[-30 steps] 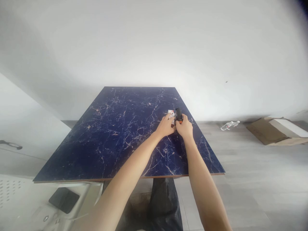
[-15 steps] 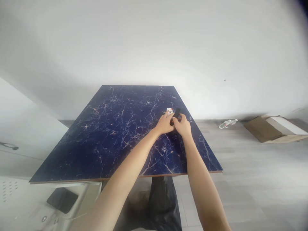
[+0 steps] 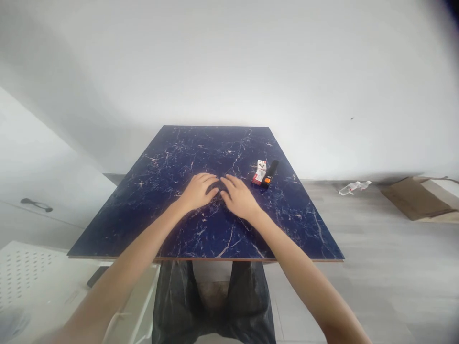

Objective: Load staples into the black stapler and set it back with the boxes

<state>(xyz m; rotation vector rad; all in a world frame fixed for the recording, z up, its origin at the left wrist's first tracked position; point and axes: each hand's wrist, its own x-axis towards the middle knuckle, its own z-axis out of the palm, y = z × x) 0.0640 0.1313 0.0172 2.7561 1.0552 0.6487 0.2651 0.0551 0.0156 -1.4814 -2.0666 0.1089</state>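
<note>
My left hand (image 3: pixel 200 191) rests over the middle of the dark blue marbled table (image 3: pixel 143 215), fingers spread and nothing held. Facing it, my right hand (image 3: pixel 237 195) is likewise open, with its fingertips close to those of the left. To the right of my right hand, a small white and red box (image 3: pixel 260 173) lies on the tabletop. Right beside the box is a slim black object with an orange patch (image 3: pixel 269 175); its exact kind cannot be made out. Neither hand touches these two things.
A clear plastic bottle (image 3: pixel 354 187) lies on the floor near the wall, right of the table. Farther right stands an open cardboard box (image 3: pixel 419 198). A white perforated surface (image 3: pixel 28 272) and a dark flat object (image 3: pixel 97 275) are at the lower left.
Both hands have let go of the black object and moved left to the table's middle. The black object now lies beside the small box. The view has shifted slightly.
</note>
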